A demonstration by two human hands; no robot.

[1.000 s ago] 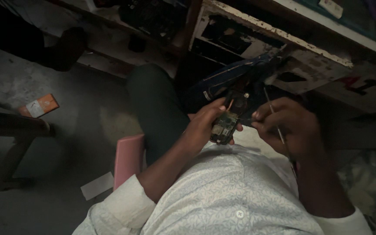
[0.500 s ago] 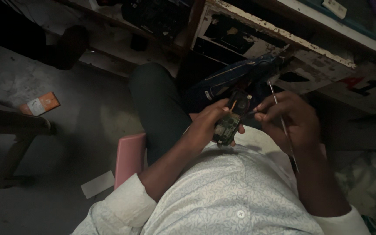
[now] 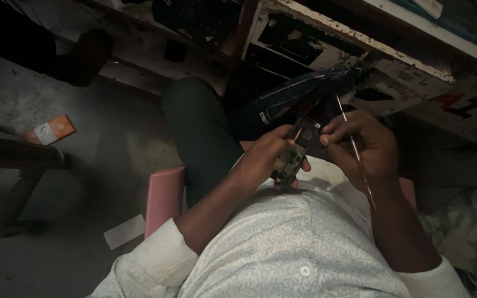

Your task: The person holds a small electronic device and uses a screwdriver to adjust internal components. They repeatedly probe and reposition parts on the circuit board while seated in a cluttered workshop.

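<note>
My left hand grips a small opened phone circuit board, held upright over my lap. My right hand is closed around a long thin metal tool, whose shaft runs from above my fingers down past my wrist. The right fingertips touch the top of the board. A dark blue tool with pale stripes lies just beyond both hands, near my knee. The scene is dim, so fine detail on the board is hard to make out.
I sit on a pink stool. A worn white wooden workbench stands ahead. An orange packet and a white paper scrap lie on the grey floor. A dark wooden bench stands at left.
My right hand has turned the thin tool, its shaft now angled down past my wrist. Both hands and the board stay close together over my lap.
</note>
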